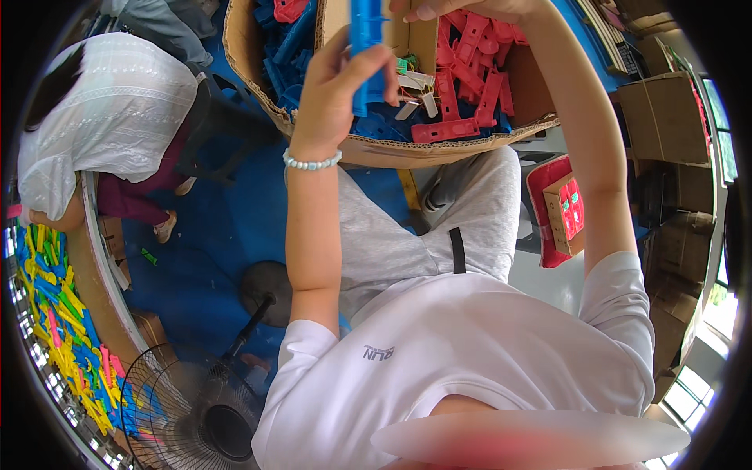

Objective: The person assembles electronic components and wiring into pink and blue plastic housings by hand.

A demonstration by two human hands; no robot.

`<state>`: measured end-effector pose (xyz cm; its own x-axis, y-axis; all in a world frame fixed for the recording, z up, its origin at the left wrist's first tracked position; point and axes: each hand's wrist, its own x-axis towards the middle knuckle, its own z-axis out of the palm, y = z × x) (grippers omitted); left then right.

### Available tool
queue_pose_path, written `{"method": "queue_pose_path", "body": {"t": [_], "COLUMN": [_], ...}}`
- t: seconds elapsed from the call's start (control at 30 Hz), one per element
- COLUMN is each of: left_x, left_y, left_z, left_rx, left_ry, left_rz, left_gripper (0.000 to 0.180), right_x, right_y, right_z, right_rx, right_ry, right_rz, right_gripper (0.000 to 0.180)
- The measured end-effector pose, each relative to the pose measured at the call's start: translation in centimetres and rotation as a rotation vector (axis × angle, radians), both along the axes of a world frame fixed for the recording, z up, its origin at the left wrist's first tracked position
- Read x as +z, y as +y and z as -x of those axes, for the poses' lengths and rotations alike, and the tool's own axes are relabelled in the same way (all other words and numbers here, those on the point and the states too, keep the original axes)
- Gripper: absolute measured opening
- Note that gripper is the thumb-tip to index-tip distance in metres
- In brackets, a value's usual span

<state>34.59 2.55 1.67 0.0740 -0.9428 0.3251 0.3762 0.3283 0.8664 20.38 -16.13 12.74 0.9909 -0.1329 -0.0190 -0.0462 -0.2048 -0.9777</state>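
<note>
My left hand [341,82], with a pale beaded bracelet at the wrist, is closed around a long blue plastic housing [366,59] held upright over a cardboard box. My right hand [478,6] reaches in at the top edge, its fingertips close to the housing's upper end. Most of that hand is cut off, so its grip is hidden. Just beyond my left fingertips are small white parts [415,81] with thin wires and a bit of green circuit board. Red plastic housings [474,74] and blue plastic pieces [286,59] fill the box around them.
The cardboard box [439,153] has inner dividers and stands before my knees. A pedestal fan [223,423] is at lower left. Beyond it, a table holds colourful plastic pieces [63,313], beside a seated person [110,117]. A small carton [560,215] rests on a red seat at right.
</note>
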Motion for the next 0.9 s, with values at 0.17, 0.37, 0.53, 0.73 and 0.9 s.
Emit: {"method": "queue_pose_path", "body": {"t": [0.17,0.37,0.53,0.73,0.9], "left_x": [-1.1,-1.3,0.7,2.0,2.9], "left_y": [3.4,4.1,2.3,-2.9,-6.5], "left_z": [-2.6,-3.8,-3.5,-2.1,-1.9], "left_rx": [0.266,0.245,0.365,0.436,0.451], "left_ry": [0.455,0.488,0.296,0.068,-0.056], "left_rz": [0.006,0.053,0.001,-0.029,0.008], "left_gripper": [0.048,0.048,0.044,0.038,0.027], "right_x": [-14.0,-19.9,-16.6,-16.1,-15.4], "right_y": [-5.7,-4.2,-4.4,-6.5,-6.2], "right_z": [-3.2,-2.8,-2.1,-0.7,-1.0], "right_rx": [-0.38,-0.222,-0.423,-0.435,-0.547], "right_ry": [0.572,0.643,0.379,0.04,-0.145], "right_rz": [0.47,0.567,0.15,-0.115,0.813], "right_gripper": [0.037,0.032,0.028,0.025,0.023]}}
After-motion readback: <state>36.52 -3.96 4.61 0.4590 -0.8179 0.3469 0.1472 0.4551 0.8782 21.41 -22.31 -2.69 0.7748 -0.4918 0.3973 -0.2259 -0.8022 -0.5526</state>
